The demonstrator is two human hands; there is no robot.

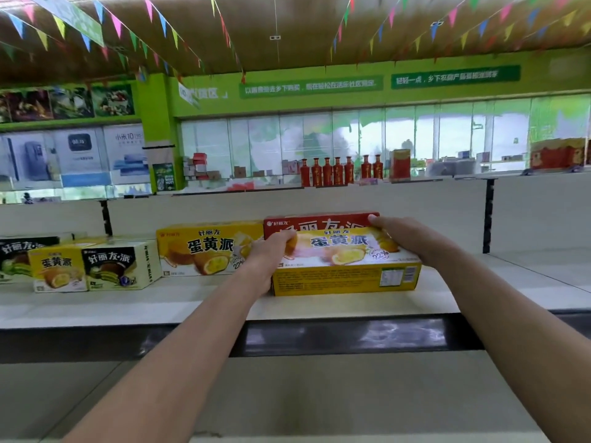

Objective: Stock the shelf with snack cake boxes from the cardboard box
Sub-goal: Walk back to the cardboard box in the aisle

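A pale shelf [198,302] runs across the middle of the frame, partly stocked, with bare board at its right end. At centre right, a person sets a long yellow snack cake box [347,266] onto that shelf, directly in front of a red box [319,222] standing against the back panel. Whether the yellow box's base already rests on the board or hangs just above it cannot be told. To its left, at centre, stands a second long yellow box [208,249]; further left sit a small dark-fronted box [120,266] and a small yellow box [57,270]. The left hand [267,255] grips the held box's left end, fingers curled over its top edge. The right hand [406,236] clasps the right end, fingers wrapped over the upper right corner. The step in hand looks like placement. The next move likely calls for seating the box flush, squaring it with its neighbour, then letting go. The cardboard box is out of view.
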